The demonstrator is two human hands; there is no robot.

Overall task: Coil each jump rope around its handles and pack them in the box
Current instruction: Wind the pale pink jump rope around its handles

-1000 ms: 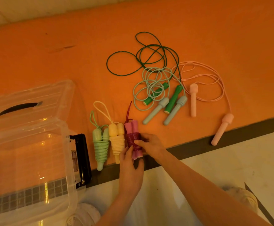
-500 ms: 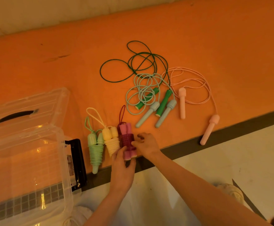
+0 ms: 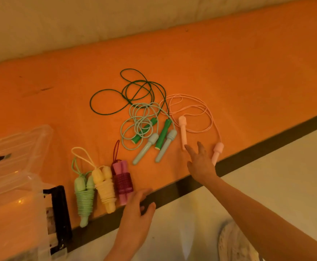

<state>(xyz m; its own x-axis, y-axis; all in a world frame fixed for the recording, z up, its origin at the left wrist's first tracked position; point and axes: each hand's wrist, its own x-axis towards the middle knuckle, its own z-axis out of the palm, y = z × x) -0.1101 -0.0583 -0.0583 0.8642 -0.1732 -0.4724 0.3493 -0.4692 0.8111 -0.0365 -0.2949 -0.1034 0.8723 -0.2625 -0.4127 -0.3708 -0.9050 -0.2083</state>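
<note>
Low in the frame, the left hand (image 3: 137, 208) rests with loosely spread fingers on the dark front edge of the orange desk (image 3: 229, 63), its grip released and holding nothing, just right of the magenta jump rope (image 3: 122, 180). That rope lies coiled tight round its paired pink handles, beside the coiled yellow jump rope (image 3: 105, 187) and the coiled mint jump rope (image 3: 84, 196); all three sit side by side near the desk's front edge. At lower left stands the clear plastic box (image 3: 12, 194) with a black latch (image 3: 58, 217). The right hand (image 3: 201, 162) reaches over the edge at centre right, fingers straight and parted, grip released, fingertips by the lower end of one handle of the pale pink jump rope (image 3: 183, 132). That rope, the light blue jump rope (image 3: 150, 142) and the dark green jump rope (image 3: 135, 91) lie loose and overlapping mid-frame. Beyond them bare orange desk stretches to its far edge in the upper frame.
</note>
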